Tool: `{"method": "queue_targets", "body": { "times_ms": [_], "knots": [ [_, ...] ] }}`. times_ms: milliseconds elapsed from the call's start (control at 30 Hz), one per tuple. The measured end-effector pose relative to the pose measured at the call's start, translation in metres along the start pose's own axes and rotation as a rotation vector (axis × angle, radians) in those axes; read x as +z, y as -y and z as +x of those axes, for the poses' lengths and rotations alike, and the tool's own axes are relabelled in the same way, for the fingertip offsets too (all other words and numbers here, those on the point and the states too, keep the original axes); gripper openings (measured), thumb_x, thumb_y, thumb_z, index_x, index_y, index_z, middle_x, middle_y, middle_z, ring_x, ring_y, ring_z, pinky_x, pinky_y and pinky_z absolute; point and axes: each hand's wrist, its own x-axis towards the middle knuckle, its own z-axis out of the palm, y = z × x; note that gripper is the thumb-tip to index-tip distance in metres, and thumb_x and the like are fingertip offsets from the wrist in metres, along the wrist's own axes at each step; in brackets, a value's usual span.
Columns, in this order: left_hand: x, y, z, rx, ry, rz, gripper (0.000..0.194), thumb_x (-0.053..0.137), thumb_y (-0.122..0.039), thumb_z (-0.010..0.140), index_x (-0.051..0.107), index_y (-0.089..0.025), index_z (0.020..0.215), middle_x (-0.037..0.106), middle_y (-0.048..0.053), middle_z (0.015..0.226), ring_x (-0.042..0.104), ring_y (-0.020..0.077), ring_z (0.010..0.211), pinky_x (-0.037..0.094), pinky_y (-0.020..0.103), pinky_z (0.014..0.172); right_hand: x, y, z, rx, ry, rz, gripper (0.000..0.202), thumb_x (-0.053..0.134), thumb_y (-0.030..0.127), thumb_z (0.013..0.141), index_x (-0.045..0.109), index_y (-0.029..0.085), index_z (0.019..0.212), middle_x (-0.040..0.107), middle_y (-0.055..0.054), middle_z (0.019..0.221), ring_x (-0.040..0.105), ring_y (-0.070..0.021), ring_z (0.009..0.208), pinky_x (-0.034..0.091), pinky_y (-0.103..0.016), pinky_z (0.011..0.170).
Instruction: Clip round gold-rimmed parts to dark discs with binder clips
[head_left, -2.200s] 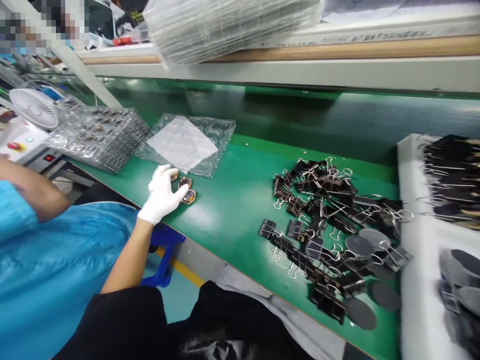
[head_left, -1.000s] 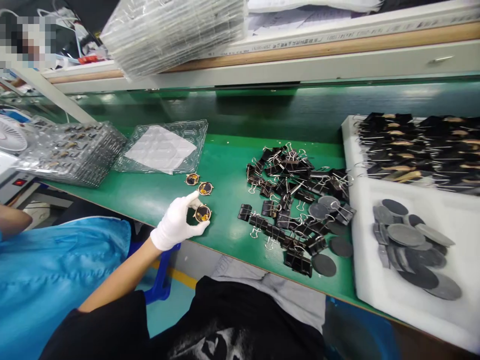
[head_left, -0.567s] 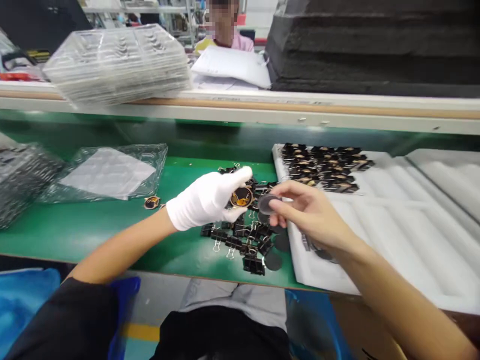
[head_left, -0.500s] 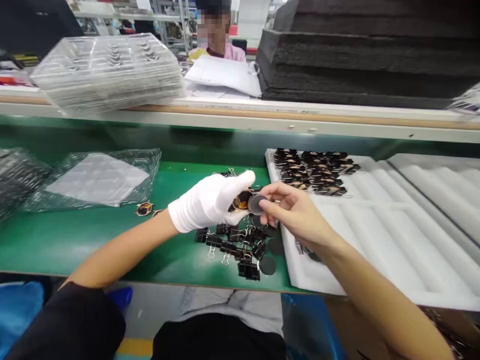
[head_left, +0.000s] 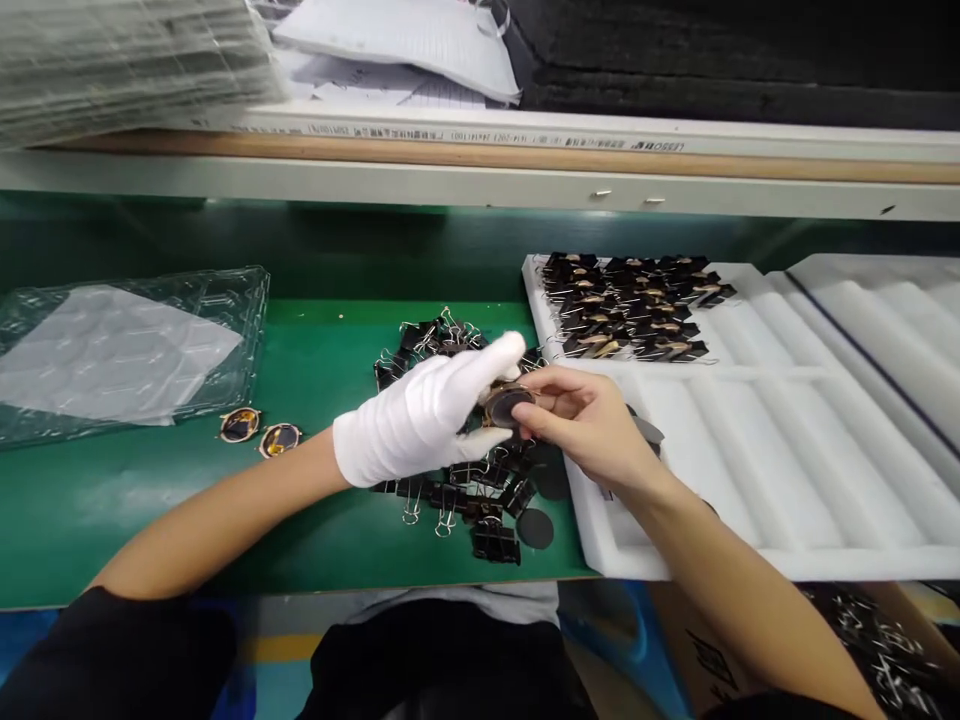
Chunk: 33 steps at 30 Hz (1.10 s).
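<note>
In a white glove, my left hand [head_left: 435, 410] holds a round gold-rimmed watch case [head_left: 495, 404] at the middle of the green bench. My bare right hand [head_left: 581, 415] pinches a dark round disc [head_left: 513, 406], which lies against the face of the case. Beneath and around both hands is a pile of black binder clips [head_left: 495, 540]. A loose dark disc [head_left: 535, 529] lies beside the clips. Two more gold-rimmed cases [head_left: 279, 440] rest on the bench to the left of the pile.
A white foam tray [head_left: 750, 450] at the right carries rows of clipped pieces [head_left: 622, 305]. At the left lies a clear plastic tray [head_left: 251, 350] with a white sheet. A shelf edge [head_left: 450, 180] crosses behind; a box of clips [head_left: 885, 640] stands below right.
The dark disc has moved from beside the case onto its face. The view has tilted downward, and the person across the shelf is out of view.
</note>
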Motion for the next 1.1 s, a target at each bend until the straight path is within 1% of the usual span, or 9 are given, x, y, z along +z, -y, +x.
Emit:
{"method": "queue_targets", "body": {
  "times_ms": [100,167,333,433,500,600,667,867,1100],
  "knots": [
    [-0.004,-0.007,0.004,-0.201,0.089,-0.105,0.041,0.068,-0.037,0.095,0.060,-0.017,0.131,0.075,0.005,0.100,0.072,0.0152,0.083,0.059,0.029,0.078,0.002,0.000,-0.003,-0.015,-0.050,0.015,0.033,0.091,0.046,0.076,0.073,0.023,0.092,0.075,-0.003,0.080,0.066,-0.0164,0.061,0.058,-0.032,0.059],
    [-0.009,-0.010,0.008,-0.343,0.174,-0.188,0.021,0.065,-0.038,0.097,0.068,-0.019,0.103,0.069,-0.003,0.077,0.062,0.0096,0.066,0.050,0.023,0.063,0.003,0.000,-0.004,-0.042,-0.045,0.008,0.031,0.091,0.044,0.077,0.073,0.024,0.093,0.077,-0.004,0.088,0.070,-0.0177,0.071,0.060,-0.032,0.065],
    [-0.051,-0.004,0.019,-0.503,0.409,-0.147,0.034,0.054,-0.046,0.102,0.069,-0.020,0.085,0.060,-0.005,0.066,0.052,0.0094,0.059,0.039,0.024,0.059,-0.003,-0.005,-0.006,-0.075,-0.018,-0.044,0.021,0.087,0.038,0.084,0.075,0.025,0.094,0.078,-0.004,0.095,0.072,-0.0178,0.081,0.061,-0.032,0.076],
    [-0.086,0.011,0.020,-0.614,0.465,0.226,0.050,0.044,-0.052,0.103,0.062,-0.019,0.069,0.050,-0.002,0.060,0.048,0.0125,0.057,0.036,0.028,0.063,-0.008,-0.008,-0.005,-0.077,-0.055,0.040,0.023,0.088,0.043,0.084,0.076,0.026,0.094,0.077,-0.003,0.096,0.073,-0.0187,0.086,0.061,-0.032,0.079],
    [-0.100,0.023,0.018,-0.709,0.581,0.440,0.056,0.045,-0.059,0.100,0.058,-0.020,0.063,0.046,0.000,0.056,0.048,0.0154,0.055,0.035,0.030,0.064,-0.009,-0.009,-0.003,-0.065,-0.085,0.084,0.027,0.089,0.048,0.081,0.076,0.027,0.094,0.076,-0.003,0.095,0.071,-0.0189,0.084,0.060,-0.032,0.074],
    [-0.096,0.043,0.009,-0.866,0.843,0.520,0.065,0.044,-0.074,0.093,0.058,-0.020,0.059,0.051,0.004,0.054,0.054,0.0212,0.056,0.039,0.033,0.065,-0.007,-0.008,-0.002,-0.025,-0.093,0.086,0.032,0.090,0.053,0.078,0.076,0.027,0.092,0.075,-0.004,0.094,0.068,-0.0191,0.079,0.058,-0.031,0.065],
    [-0.083,0.056,0.004,-0.928,0.926,0.509,0.070,0.042,-0.080,0.090,0.060,-0.021,0.058,0.058,0.007,0.057,0.057,0.0238,0.057,0.042,0.035,0.065,-0.005,-0.009,-0.001,-0.002,-0.077,0.086,0.033,0.090,0.052,0.077,0.076,0.026,0.091,0.075,-0.005,0.094,0.068,-0.0193,0.079,0.057,-0.031,0.064],
    [-0.052,0.082,-0.001,-1.018,0.997,0.323,0.077,0.038,-0.084,0.087,0.063,-0.020,0.052,0.071,0.011,0.061,0.062,0.0227,0.052,0.047,0.036,0.064,-0.004,-0.013,-0.001,0.028,-0.053,0.131,0.031,0.093,0.046,0.075,0.076,0.024,0.089,0.076,-0.005,0.094,0.068,-0.0180,0.081,0.054,-0.028,0.064],
    [-0.073,0.099,-0.004,-1.001,1.054,0.052,0.055,0.051,-0.064,0.088,0.064,-0.021,0.057,0.073,0.005,0.060,0.066,0.0178,0.055,0.049,0.028,0.063,-0.006,-0.014,0.000,0.005,-0.003,0.130,0.027,0.091,0.045,0.078,0.077,0.025,0.089,0.076,-0.004,0.094,0.066,-0.0161,0.078,0.053,-0.026,0.063]
  ]
}}
